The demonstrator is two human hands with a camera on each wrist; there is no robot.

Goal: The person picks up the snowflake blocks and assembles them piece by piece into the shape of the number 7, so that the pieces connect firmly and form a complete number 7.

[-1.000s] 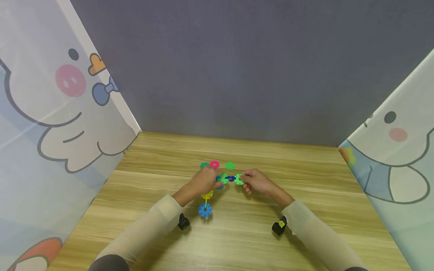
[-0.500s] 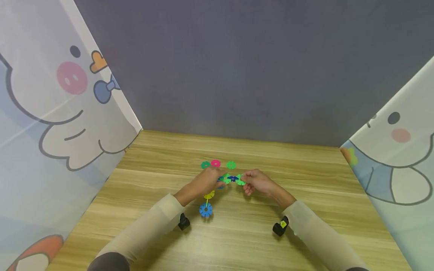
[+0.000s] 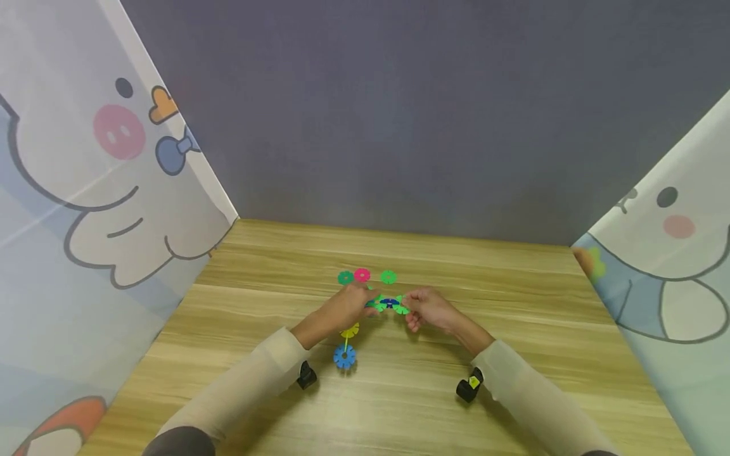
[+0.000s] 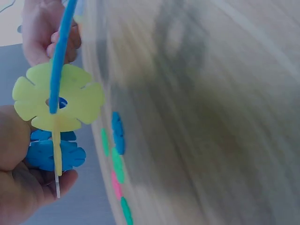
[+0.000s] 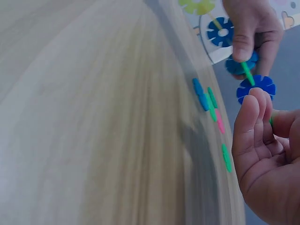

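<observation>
1. The left hand (image 3: 346,305) has its thumb and fingers closed on a blue disc (image 4: 72,155), with little more than the piece's own thickness between them.
2. The right hand (image 3: 432,309) pinches a far green disc (image 3: 402,310) between thumb and fingertips; in the right wrist view its own fingers hide most of that piece.
3. Both pieces belong to a chain of slotted snowflake discs, held up off the wooden tabletop (image 3: 399,411) and reaching from one hand to the other.
4. Between the hands, a near green disc (image 5: 247,73), seen edge-on in the right wrist view, joins a dark blue disc (image 5: 265,85), which sits just beside the right fingertips.
5. On the side toward the person, a yellow disc (image 3: 350,330) shows below the left hand, then a second yellow disc (image 4: 89,96), then an end blue disc (image 3: 345,357). Neighbouring pieces stand crosswise to each other.
6. Loose discs lie flat on the tabletop beyond the hands: a teal green disc (image 3: 345,278) beside a pink disc (image 3: 362,275), and a light green disc (image 3: 388,277) a little to the right. The wrist views also show a loose blue disc (image 4: 118,133) and a third loose green disc (image 4: 104,141) near them.
7. Each pale sleeve (image 3: 245,383) has a small black camera (image 3: 307,375) at the wrist.
8. A grey wall (image 3: 365,114) stands behind, with cartoon-printed panels (image 3: 34,272) on both sides.
</observation>
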